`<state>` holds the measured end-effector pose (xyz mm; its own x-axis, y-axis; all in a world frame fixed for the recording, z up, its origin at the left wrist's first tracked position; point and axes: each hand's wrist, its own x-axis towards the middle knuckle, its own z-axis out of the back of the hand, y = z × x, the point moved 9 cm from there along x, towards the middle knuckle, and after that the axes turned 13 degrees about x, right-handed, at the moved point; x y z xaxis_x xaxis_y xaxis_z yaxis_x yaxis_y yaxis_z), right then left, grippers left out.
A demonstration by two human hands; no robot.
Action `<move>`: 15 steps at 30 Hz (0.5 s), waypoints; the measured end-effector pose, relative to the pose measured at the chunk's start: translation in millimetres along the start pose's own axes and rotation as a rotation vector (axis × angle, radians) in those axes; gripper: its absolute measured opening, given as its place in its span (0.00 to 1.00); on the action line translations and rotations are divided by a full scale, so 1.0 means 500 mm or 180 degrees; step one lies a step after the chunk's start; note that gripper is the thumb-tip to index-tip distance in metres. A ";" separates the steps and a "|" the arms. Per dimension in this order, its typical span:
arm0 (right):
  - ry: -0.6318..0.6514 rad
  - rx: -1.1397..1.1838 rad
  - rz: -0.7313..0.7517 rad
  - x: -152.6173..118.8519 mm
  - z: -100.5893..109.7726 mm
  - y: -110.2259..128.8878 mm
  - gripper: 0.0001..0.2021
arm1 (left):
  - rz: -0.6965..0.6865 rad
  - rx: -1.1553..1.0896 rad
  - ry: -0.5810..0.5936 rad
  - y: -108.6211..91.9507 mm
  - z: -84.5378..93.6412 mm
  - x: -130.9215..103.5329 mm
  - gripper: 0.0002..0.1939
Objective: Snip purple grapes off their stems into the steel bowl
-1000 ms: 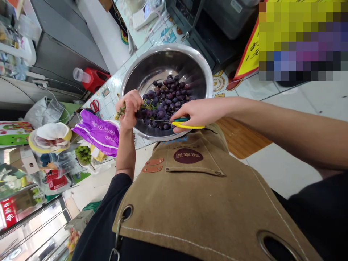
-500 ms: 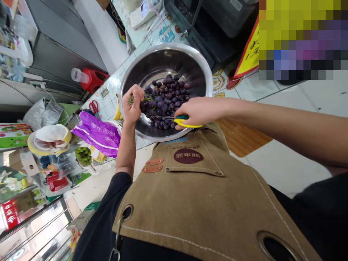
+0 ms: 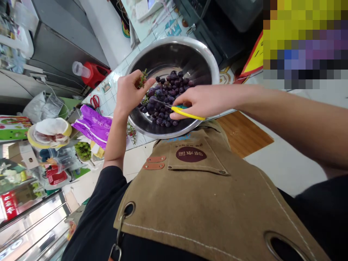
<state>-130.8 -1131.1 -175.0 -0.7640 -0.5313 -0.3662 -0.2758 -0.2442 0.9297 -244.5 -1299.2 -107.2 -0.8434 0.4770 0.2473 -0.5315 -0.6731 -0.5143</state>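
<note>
A wide steel bowl (image 3: 209, 61) holds many dark purple grapes (image 3: 165, 105). Over its left side my left hand (image 3: 132, 90) grips a green grape stem (image 3: 143, 78), with the thumb pointing right over the grapes. My right hand (image 3: 190, 101) reaches in over the bowl's right rim, closed on yellow-and-green scissors (image 3: 189, 113). Their thin blades point left across the grapes, toward green stalks below my left hand. Part of the green handle is hidden by my fingers.
Left of the bowl are red scissors (image 3: 95, 102), a red jug (image 3: 95, 74), a purple bag (image 3: 94, 125) and stem scraps (image 3: 132, 132) on the tiled counter (image 3: 108, 103). Green grapes (image 3: 83, 150) lie further left. A dark cabinet (image 3: 209, 43) stands behind the bowl.
My left hand has tilted, its thumb now extended, and the stem shows above its fingers. The scissor blades have swung to point up and left. The view has shifted slightly.
</note>
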 end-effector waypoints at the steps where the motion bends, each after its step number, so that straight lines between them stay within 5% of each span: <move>1: 0.0208 0.0217 -0.0143 -0.010 -0.024 0.000 0.26 | 0.0036 -0.0024 -0.0124 0.002 0.003 -0.002 0.29; 4: 0.0605 0.0984 -0.0465 -0.032 -0.100 -0.005 0.28 | 0.0148 -0.0119 -0.0469 0.013 0.007 -0.011 0.27; 7: 0.0464 0.1526 -0.0446 -0.018 -0.143 -0.017 0.25 | 0.0299 -0.0237 -0.0655 0.027 0.006 -0.019 0.28; 15: -0.0357 0.1764 -0.0078 0.047 -0.154 -0.042 0.21 | 0.0376 -0.0416 -0.0855 0.021 0.004 -0.021 0.30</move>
<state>-98.0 -1200.6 -206.4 -0.8025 -0.4338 -0.4096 -0.5361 0.2231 0.8142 -241.6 -1312.4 -113.6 -0.8986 0.2219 0.3785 -0.4286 -0.6284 -0.6492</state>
